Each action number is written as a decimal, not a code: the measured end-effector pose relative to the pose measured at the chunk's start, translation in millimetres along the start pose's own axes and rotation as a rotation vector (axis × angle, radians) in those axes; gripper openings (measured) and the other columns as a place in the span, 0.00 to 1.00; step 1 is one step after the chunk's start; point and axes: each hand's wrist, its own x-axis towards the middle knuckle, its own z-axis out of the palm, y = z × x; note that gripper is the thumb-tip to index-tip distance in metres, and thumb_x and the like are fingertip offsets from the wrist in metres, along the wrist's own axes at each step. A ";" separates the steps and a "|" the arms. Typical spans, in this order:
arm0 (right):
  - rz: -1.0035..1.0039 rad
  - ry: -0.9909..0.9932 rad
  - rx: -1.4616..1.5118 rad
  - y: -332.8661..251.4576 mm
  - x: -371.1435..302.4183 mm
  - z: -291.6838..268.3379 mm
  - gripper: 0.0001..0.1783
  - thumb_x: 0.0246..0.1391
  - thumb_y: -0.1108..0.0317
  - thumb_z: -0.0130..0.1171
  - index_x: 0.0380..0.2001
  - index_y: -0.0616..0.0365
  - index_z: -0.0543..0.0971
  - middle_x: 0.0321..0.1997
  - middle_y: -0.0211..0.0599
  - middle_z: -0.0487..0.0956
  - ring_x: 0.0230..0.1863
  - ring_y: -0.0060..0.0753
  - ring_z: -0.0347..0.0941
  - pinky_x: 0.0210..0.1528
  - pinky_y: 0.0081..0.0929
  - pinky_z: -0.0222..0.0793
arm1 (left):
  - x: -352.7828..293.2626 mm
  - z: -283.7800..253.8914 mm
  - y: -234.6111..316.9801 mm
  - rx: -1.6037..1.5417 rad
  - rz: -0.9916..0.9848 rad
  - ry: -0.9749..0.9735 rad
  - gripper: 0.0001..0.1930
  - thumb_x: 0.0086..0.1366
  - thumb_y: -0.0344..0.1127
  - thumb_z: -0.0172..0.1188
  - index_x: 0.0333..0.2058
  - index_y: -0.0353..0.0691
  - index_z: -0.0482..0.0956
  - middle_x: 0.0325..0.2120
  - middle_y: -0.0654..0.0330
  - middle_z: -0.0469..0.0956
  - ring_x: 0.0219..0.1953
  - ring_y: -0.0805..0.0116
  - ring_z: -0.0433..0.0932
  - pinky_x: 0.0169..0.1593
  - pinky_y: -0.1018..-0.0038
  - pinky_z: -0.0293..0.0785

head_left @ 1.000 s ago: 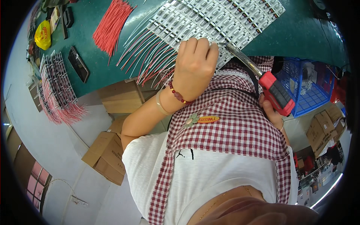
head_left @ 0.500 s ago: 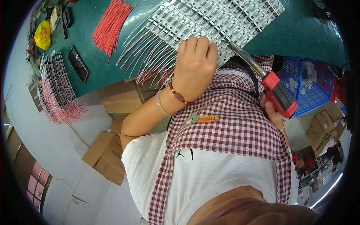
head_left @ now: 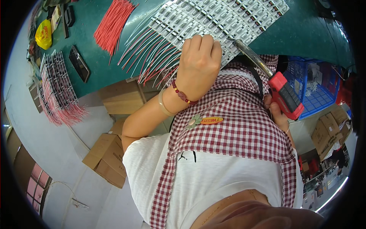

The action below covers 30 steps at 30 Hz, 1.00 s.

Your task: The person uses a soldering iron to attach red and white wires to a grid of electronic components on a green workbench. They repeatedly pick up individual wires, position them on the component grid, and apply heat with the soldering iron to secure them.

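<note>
A sheet of silvery small circuit-board parts (head_left: 217,19) in rows lies at the table's near edge. Red and white wires (head_left: 152,53) fan out from its left side. My left hand (head_left: 200,63) rests over the sheet's near edge, its fingers curled down and closed; whatever they pinch is hidden beneath them. In my right hand (head_left: 278,112) is a soldering iron (head_left: 286,95) with a red and black handle, partly hiding the fingers. The iron's dark tip points up and left, at the sheet's parts just right of my left knuckles.
A bundle of red wires (head_left: 114,26) lies on the green table (head_left: 305,44). Left of it are a phone (head_left: 79,64), another wired sheet (head_left: 59,86) overhanging the edge, and a yellow packet (head_left: 44,35). A blue crate (head_left: 318,93) stands at right, cardboard boxes (head_left: 106,156) below.
The soldering iron's handle has shifted slightly right, and its tip has moved slightly over the parts. My left hand has edged slightly up, still closed.
</note>
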 end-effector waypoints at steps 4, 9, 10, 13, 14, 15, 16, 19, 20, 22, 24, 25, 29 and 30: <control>0.026 0.010 0.135 5.0 -4.0 1.0 0.16 0.54 0.67 0.60 0.44 0.65 0.78 0.42 0.40 0.80 0.43 0.32 0.77 0.46 0.28 0.71 | 1.0 -0.9 -0.9 0.024 0.000 -0.035 0.11 0.48 0.25 0.56 0.33 0.37 0.78 0.25 0.60 0.66 0.30 0.62 0.68 0.34 0.69 0.63; 0.024 0.004 0.128 0.3 -5.9 1.3 0.16 0.53 0.67 0.61 0.44 0.65 0.78 0.40 0.40 0.81 0.41 0.31 0.77 0.44 0.28 0.72 | -1.7 0.7 -2.1 0.028 0.017 0.020 0.11 0.47 0.25 0.56 0.33 0.37 0.78 0.24 0.60 0.66 0.29 0.63 0.68 0.34 0.70 0.63; 0.020 0.012 0.135 -0.1 -6.8 2.5 0.16 0.53 0.67 0.61 0.44 0.65 0.78 0.39 0.40 0.81 0.40 0.31 0.78 0.44 0.28 0.72 | -2.8 1.9 -2.3 0.022 0.028 0.048 0.12 0.47 0.24 0.57 0.33 0.37 0.78 0.24 0.60 0.66 0.29 0.63 0.68 0.34 0.69 0.63; 0.014 0.038 0.096 1.7 -10.1 4.2 0.15 0.52 0.69 0.61 0.42 0.65 0.79 0.37 0.40 0.81 0.38 0.32 0.79 0.42 0.27 0.72 | -7.4 5.3 2.4 -0.034 0.050 0.081 0.13 0.46 0.24 0.57 0.34 0.37 0.79 0.24 0.61 0.66 0.28 0.64 0.67 0.33 0.69 0.63; 0.003 0.045 0.066 2.2 -10.3 4.6 0.15 0.51 0.69 0.61 0.42 0.65 0.79 0.36 0.41 0.81 0.37 0.33 0.79 0.41 0.27 0.73 | -7.7 6.0 3.6 -0.039 0.045 0.074 0.13 0.46 0.24 0.57 0.34 0.37 0.79 0.24 0.61 0.66 0.28 0.64 0.67 0.33 0.69 0.63; -0.008 0.053 0.035 2.6 -10.5 5.1 0.14 0.51 0.70 0.61 0.41 0.65 0.79 0.35 0.41 0.81 0.37 0.33 0.79 0.40 0.27 0.73 | -7.9 6.7 4.6 -0.045 0.041 0.067 0.13 0.47 0.24 0.58 0.34 0.37 0.79 0.24 0.61 0.66 0.28 0.64 0.68 0.33 0.70 0.63; -0.027 0.060 -0.006 1.4 -9.0 5.9 0.14 0.50 0.71 0.61 0.40 0.65 0.80 0.35 0.42 0.81 0.36 0.34 0.79 0.39 0.27 0.73 | -7.5 6.7 5.1 -0.053 0.037 0.060 0.13 0.47 0.24 0.58 0.34 0.37 0.79 0.24 0.61 0.66 0.28 0.64 0.68 0.33 0.70 0.63; -0.096 0.061 -0.076 -2.4 -4.4 6.8 0.12 0.48 0.72 0.62 0.38 0.64 0.80 0.34 0.43 0.81 0.34 0.36 0.79 0.37 0.27 0.73 | -6.5 5.8 5.5 -0.050 0.023 0.048 0.12 0.47 0.24 0.58 0.34 0.38 0.79 0.24 0.61 0.66 0.28 0.64 0.68 0.33 0.70 0.63; -0.099 0.054 -0.068 -2.5 -2.7 7.1 0.12 0.47 0.73 0.62 0.37 0.64 0.80 0.34 0.43 0.81 0.34 0.37 0.79 0.36 0.27 0.73 | -7.0 6.0 5.8 -0.051 0.022 0.047 0.12 0.48 0.24 0.59 0.34 0.37 0.79 0.24 0.61 0.66 0.28 0.64 0.68 0.33 0.70 0.63; -0.083 0.037 -0.031 -2.6 0.6 7.7 0.12 0.46 0.73 0.62 0.36 0.64 0.81 0.33 0.44 0.81 0.33 0.37 0.79 0.35 0.27 0.73 | -7.9 6.5 6.1 -0.054 0.020 0.044 0.11 0.48 0.23 0.59 0.33 0.37 0.79 0.24 0.61 0.66 0.28 0.64 0.68 0.33 0.70 0.63; -0.057 0.013 -0.042 -5.9 2.9 7.2 0.11 0.46 0.74 0.62 0.36 0.63 0.81 0.34 0.44 0.81 0.32 0.38 0.79 0.35 0.27 0.72 | -9.4 8.2 5.0 -0.058 0.018 0.056 0.11 0.48 0.23 0.59 0.33 0.37 0.79 0.24 0.61 0.66 0.28 0.64 0.68 0.33 0.69 0.63; -0.053 0.001 -0.080 -8.4 3.8 6.4 0.11 0.47 0.73 0.62 0.36 0.63 0.81 0.35 0.45 0.81 0.32 0.38 0.79 0.35 0.27 0.72 | -9.6 8.7 4.6 -0.060 0.019 0.061 0.11 0.48 0.23 0.60 0.33 0.37 0.79 0.24 0.61 0.66 0.28 0.63 0.68 0.33 0.69 0.63; -0.065 0.065 -0.054 3.4 -8.6 10.0 0.12 0.50 0.71 0.61 0.38 0.64 0.80 0.37 0.42 0.80 0.34 0.35 0.78 0.37 0.27 0.72 | -8.5 7.3 5.5 -0.062 0.018 0.046 0.11 0.48 0.23 0.60 0.33 0.38 0.79 0.24 0.61 0.66 0.28 0.63 0.68 0.33 0.69 0.63; -0.039 0.068 -0.009 5.9 -12.6 8.8 0.12 0.51 0.70 0.61 0.39 0.64 0.80 0.37 0.41 0.80 0.35 0.34 0.78 0.38 0.27 0.72 | -8.4 7.4 5.6 -0.056 0.016 0.042 0.11 0.48 0.23 0.60 0.33 0.38 0.79 0.24 0.61 0.66 0.28 0.63 0.68 0.33 0.69 0.63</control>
